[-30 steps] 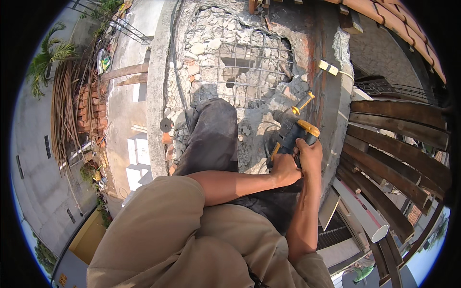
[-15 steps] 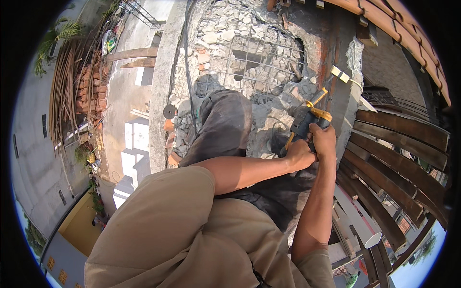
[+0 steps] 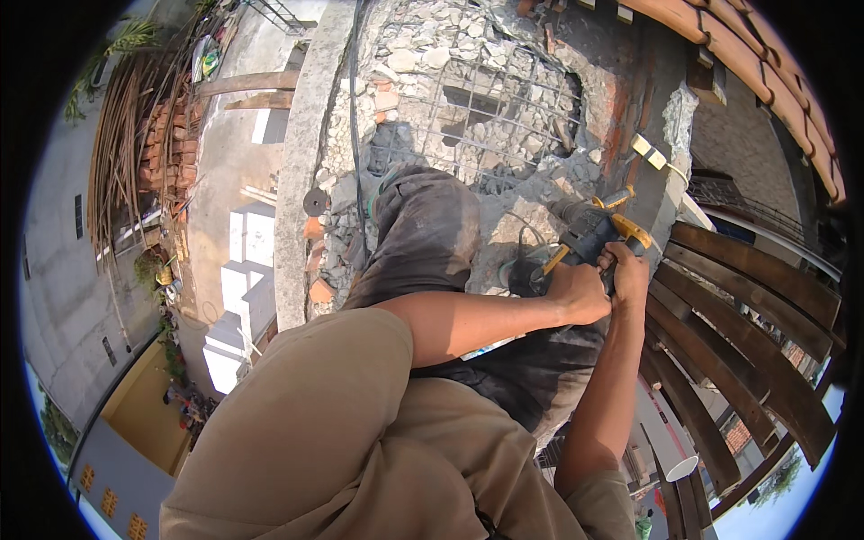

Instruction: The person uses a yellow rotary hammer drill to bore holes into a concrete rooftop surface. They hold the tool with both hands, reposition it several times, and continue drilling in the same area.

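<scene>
A yellow and black rotary hammer [image 3: 589, 241] lies tilted over the broken concrete at the right, by my knee. My left hand [image 3: 579, 293] is closed against its near side, fingers curled and partly hidden. Beside it, my right hand [image 3: 627, 268] is wrapped round the rear end, below the yellow housing. A yellow-tipped side handle [image 3: 617, 197] sticks out on the far side. The tool's front end points toward the rubble, and I cannot make out its bit. Just left of the tool a dark cable loops down.
Broken concrete [image 3: 432, 85] with exposed rebar mesh and a dark hole lies ahead. A black cable [image 3: 356, 108] runs along the left concrete ledge [image 3: 300, 171]. A white power strip [image 3: 648, 151] rests at the right, near wooden slats [image 3: 747, 270] and roof tiles [image 3: 720, 40]. Lower ground drops away left.
Both hands and the rotary hammer sit a little farther right in view. My left hand's fist has turned, and my right hand's fingers have drawn in closer to it.
</scene>
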`<state>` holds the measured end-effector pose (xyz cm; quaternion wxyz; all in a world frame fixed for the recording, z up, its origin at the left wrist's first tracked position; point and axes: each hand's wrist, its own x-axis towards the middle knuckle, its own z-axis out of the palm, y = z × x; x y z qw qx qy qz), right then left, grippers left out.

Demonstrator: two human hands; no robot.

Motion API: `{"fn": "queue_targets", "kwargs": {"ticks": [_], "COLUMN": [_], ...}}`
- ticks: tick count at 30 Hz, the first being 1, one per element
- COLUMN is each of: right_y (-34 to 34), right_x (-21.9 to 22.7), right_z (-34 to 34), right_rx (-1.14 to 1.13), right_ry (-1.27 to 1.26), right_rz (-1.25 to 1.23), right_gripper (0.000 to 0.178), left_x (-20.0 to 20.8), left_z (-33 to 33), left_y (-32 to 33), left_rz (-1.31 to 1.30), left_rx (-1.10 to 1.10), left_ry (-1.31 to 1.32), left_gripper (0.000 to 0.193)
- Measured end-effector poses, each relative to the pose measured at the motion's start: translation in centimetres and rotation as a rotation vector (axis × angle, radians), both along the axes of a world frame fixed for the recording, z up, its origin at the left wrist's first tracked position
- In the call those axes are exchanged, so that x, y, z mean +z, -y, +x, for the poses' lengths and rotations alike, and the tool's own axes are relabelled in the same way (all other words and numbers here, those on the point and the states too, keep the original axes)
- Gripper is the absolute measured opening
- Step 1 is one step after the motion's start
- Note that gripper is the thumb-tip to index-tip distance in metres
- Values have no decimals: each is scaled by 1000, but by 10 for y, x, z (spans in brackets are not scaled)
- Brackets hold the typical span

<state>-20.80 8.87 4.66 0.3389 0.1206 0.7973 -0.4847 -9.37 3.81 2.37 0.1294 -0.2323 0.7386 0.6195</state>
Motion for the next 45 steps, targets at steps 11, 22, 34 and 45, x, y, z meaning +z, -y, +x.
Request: {"fn": "queue_targets", "kwargs": {"ticks": [11, 22, 34, 45], "right_y": [-10, 33, -33, -31], "right_x": [14, 1, -12, -138], "right_z": [7, -11, 1, 60], "right_rx": [-43, 5, -115, -162], "right_ry": [-32, 41, 102, 86], "right_rz": [106, 201, 33, -58], "right_gripper": [12, 15, 11, 11], "left_x": [4, 4, -14, -142], "left_z": [3, -6, 10, 57], "left_y": [-24, -6, -41, -46], "left_rz": [126, 51, 79, -70], "left_rx": [73, 192, 46, 181], "left_ry": [73, 83, 101, 90], "left_gripper": [32, 29, 34, 23]}}
